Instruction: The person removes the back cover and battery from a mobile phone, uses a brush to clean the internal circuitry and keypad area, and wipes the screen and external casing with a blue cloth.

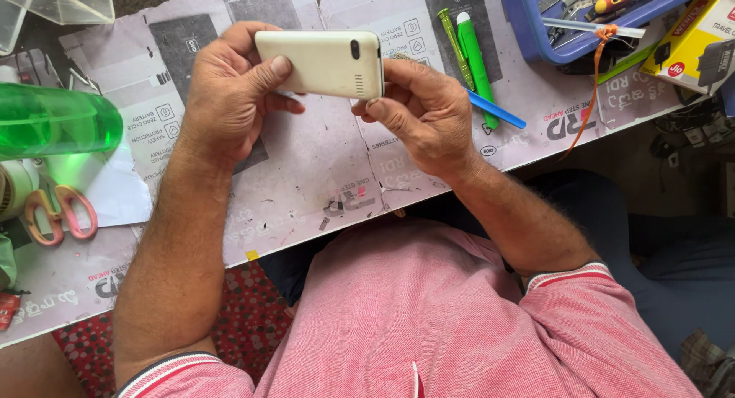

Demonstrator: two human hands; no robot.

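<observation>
The cream-white rectangular mobile phone (320, 63) shows its smooth plastic back, with a small dark oval camera window and a short row of speaker slits near its right end. It is lifted above the printed grey cardboard sheet (321, 168) that covers the worktop, held between both hands in front of the person's pink shirt.

The left hand (230, 96) grips the phone's left end, its thumb pressed flat on the back and its fingers curled behind the body. The right hand (425, 111) pinches the lower right corner, fingertips bent in under the edge; whether they reach the hidden front cannot be told. Both forearms angle in from the lower corners of the view.

The phone's long axis runs left to right, roughly level, with the camera end pointing right and the back facing up.

Just beyond the right hand lie two slim green pen-shaped tools (468, 53) and a thin blue plastic pry stick (498, 111).
</observation>
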